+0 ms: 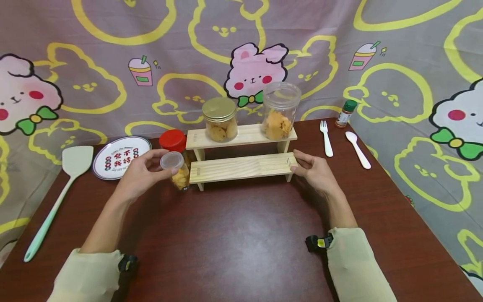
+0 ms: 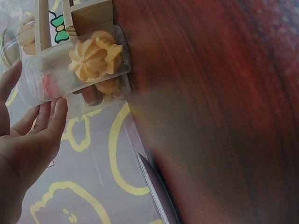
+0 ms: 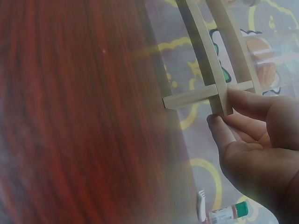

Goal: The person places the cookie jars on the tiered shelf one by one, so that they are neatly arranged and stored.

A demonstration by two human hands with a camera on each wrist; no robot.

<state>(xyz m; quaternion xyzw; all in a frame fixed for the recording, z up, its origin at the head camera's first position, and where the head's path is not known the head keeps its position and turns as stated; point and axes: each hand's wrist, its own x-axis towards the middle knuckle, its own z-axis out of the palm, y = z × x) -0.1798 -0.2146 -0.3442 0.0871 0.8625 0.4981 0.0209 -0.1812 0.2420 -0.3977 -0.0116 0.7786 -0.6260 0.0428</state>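
A small clear jar [image 1: 180,178] of yellow cookies is at the left end of a two-tier wooden shelf [image 1: 241,167]. My left hand [image 1: 145,170] grips this jar near its top, thumb on the near side and fingers behind. Flower-shaped cookies [image 2: 91,60] show through its wall in the left wrist view. At the shelf's other end, my right hand [image 1: 315,170] pinches the lower board, thumb on top and fingers at its end; the right wrist view shows the same hold on the board [image 3: 223,102].
On the upper tier stand a gold-lidded cookie jar [image 1: 220,121] and a taller clear jar [image 1: 280,113]. Behind my left hand is a red-lidded jar [image 1: 173,140]. A plate [image 1: 120,157] and a spatula [image 1: 71,172] lie left; a fork [image 1: 326,139], spoon [image 1: 357,149] and green-capped bottle [image 1: 345,114] are right.
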